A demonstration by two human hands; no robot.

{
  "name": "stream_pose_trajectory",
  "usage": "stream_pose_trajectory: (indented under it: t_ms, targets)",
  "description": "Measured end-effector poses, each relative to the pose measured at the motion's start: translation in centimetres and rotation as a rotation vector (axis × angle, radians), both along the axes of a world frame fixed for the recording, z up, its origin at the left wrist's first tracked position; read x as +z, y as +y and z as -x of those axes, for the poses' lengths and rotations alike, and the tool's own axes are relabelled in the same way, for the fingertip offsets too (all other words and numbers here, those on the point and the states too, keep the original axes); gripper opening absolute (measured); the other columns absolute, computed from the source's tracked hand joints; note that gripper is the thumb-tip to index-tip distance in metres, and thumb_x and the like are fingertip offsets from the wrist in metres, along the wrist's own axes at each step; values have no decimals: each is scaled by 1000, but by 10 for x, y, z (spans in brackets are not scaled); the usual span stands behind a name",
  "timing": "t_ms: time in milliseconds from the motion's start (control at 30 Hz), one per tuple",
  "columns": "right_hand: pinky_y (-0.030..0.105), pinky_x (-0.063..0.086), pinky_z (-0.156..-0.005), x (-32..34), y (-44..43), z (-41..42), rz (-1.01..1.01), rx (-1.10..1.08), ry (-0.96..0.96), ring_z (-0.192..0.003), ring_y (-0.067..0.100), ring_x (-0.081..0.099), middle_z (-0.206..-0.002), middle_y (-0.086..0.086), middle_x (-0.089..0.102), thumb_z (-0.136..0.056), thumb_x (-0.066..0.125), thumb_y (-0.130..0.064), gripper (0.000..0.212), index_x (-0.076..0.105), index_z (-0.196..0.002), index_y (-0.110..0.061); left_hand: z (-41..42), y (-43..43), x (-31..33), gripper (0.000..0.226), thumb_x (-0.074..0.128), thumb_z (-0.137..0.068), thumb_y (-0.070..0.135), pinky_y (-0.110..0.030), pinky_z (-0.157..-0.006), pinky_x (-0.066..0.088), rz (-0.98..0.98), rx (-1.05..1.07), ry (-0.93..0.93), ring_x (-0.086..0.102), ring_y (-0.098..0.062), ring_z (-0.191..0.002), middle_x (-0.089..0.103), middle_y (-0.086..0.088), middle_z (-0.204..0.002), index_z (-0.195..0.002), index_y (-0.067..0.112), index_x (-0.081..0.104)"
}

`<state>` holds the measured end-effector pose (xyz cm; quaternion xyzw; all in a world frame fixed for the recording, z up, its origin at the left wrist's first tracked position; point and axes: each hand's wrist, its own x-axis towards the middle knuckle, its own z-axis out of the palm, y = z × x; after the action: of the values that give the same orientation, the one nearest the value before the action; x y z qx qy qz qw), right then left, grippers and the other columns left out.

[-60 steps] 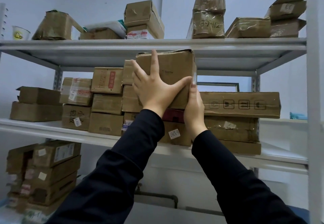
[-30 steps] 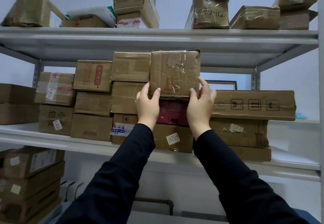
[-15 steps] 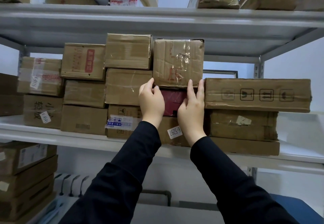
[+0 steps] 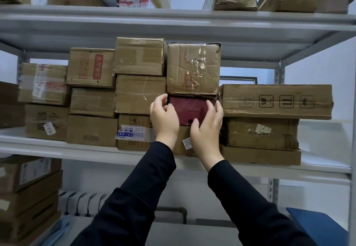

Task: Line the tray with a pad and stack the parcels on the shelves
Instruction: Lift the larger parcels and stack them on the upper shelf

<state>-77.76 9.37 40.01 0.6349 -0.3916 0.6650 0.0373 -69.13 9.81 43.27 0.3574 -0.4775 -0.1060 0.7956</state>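
1. Sleeves [image 4: 154, 197]: two dark sleeves rise from 6 o'clock toward the centre.
2. Lower boxes [image 4: 28, 188]: a stack at 8 o'clock, below the middle shelf.
3. Left hand [image 4: 164, 118]: at the centre, with fingers curled at the left end of the red box [image 4: 187, 111]. Whether it grasps or only touches cannot be told.
4. Right hand [image 4: 207, 126]: just toward 3 o'clock of the left. The thumb is on the red box's front face and the fingers bend round its right end in a light grasp.
5. Red box: sits in the centre stack, on a labelled box [image 4: 181, 138] and under the taped box [image 4: 193, 68]. The taped box reaches almost to the underside of the top shelf.
6. Middle shelf [image 4: 77, 151]: holds parcels from 9 to 3 o'clock, mostly three high. A long box [image 4: 275, 101] lies just beside the red box toward 3 o'clock, on two more.
7. Top shelf [image 4: 173, 16]: at 12 o'clock, carrying further parcels, several wrapped in tape.
8. Progress (judged): stacking looks well advanced, since every shelf in view is loaded and the taped box is set down. The step in hand seems to be squaring the red box in its stack. No tray or pad can be made out, so the lining step cannot be judged.
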Motion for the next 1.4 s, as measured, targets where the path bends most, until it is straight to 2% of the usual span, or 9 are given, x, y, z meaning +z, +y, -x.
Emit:
stream_pose_trajectory:
  t_ms: [100, 200, 267, 400, 667, 800, 1067, 1267, 1400]
  targets:
    - [43, 17, -116, -12, -1, -3, -140, -69, 29, -141, 31, 18, -152, 13, 14, -90, 51, -14, 60, 26, -144, -8, 3, 2, -14, 33, 41, -92, 4, -10, -75, 35, -73, 6, 37, 47, -5, -95, 50, -3, -126, -121, 11, 55]
    - [45, 14, -116, -11, 0, -1, -374, -40, 2, -141, 34, 17, -153, 15, 14, -89, 53, -23, 77, 8, -150, -13, 5, 2, -23, 34, 43, -91, 7, -21, -85, 34, -152, 38, 12, 48, -12, -107, 49, -4, -130, -123, 10, 53]
    - [46, 16, -115, -10, 0, 2, -431, 9, -22, -140, 34, 18, -154, 13, 17, -88, 53, -24, 82, 0, -151, -16, 6, 1, -25, 36, 44, -91, 10, -25, -90, 35, -216, 32, 2, 47, -18, -116, 47, -5, -133, -127, 10, 50]
    - [43, 22, -111, -9, 1, 6, -412, 84, -100, -139, 34, 19, -154, 11, 20, -89, 51, -18, 80, 2, -151, -15, 9, 1, -27, 44, 42, -93, 15, -32, -99, 34, -328, 22, -49, 41, -24, -126, 41, -8, -140, -137, 9, 42]
    - [45, 30, -111, -11, 3, 8, -396, 73, -101, -137, 33, 24, -153, 10, 22, -89, 48, -16, 77, 5, -152, -14, 9, 2, -22, 47, 44, -92, 14, -35, -102, 32, -354, -46, -13, 38, -26, -128, 34, -11, -143, -138, 5, 38]
    - [42, 28, -108, -11, 6, 6, -380, 41, -69, -139, 33, 19, -154, 9, 18, -89, 47, -15, 78, 2, -152, -13, 8, 3, -23, 48, 44, -92, 15, -36, -104, 32, -347, -42, -10, 37, -26, -129, 35, -11, -142, -138, 5, 38]
    - [44, 18, -114, -10, 13, 7, -456, 66, -14, -144, 34, 6, -159, 9, 3, -90, 48, -16, 83, -8, -151, -12, 8, 8, -22, 48, 44, -93, 16, -38, -105, 32, -370, -57, -24, 36, -26, -129, 33, -11, -144, -139, 6, 37]
    - [48, 22, -114, -11, 27, 6, -311, -30, -1, -142, 34, 12, -157, 13, 2, -88, 51, -19, 85, -5, -151, -13, 11, 16, -27, 52, 46, -91, 17, -30, -94, 30, -376, -64, -60, 35, -25, -129, 31, -10, -145, -141, 9, 33]
    - [45, 24, -113, -3, 32, 16, -366, 47, -94, -140, 36, 15, -158, 10, -2, -89, 49, -17, 85, -9, -151, -14, 11, 17, -27, 58, 47, -90, 19, -39, -106, 32, -412, -105, -56, 31, -26, -133, 28, -10, -148, -144, 8, 28]
